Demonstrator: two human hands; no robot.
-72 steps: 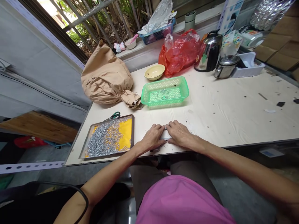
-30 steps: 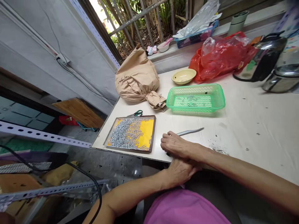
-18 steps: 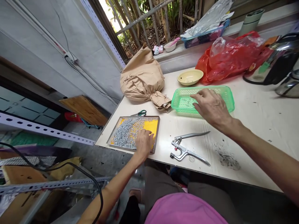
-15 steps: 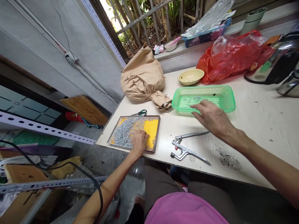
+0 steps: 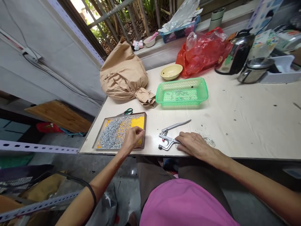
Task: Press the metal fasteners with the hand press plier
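Observation:
My left hand (image 5: 133, 137) is over the right side of a shallow tray (image 5: 145, 121) with a yellow bottom. Its thumb and fingertips are pinched together; whatever they hold is too small to make out. Many small silver metal pieces (image 5: 111, 133) are heaped in the tray's left and middle. My right hand (image 5: 193, 143) rests on the table, its fingers closed over the lower handle of metal snap-fastener pliers (image 5: 167, 142). The pliers lie spread, the upper handle pointing away. Behind them, a green plastic basket (image 5: 158, 98) holds several small metal pieces.
Green-handled scissors (image 5: 128, 111) lie behind the tray. A tied brown paper bag (image 5: 124, 75), a cream bowl (image 5: 171, 72), a red plastic bag (image 5: 199, 53) and a steel kettle (image 5: 237, 51) stand farther back. The table's front edge (image 5: 152, 154) runs just before my lap.
My right hand has gone from above the green basket down to the pliers' lower handle. My left hand has lifted slightly, its fingertips now pinched near the tray's right edge. The view has shifted right.

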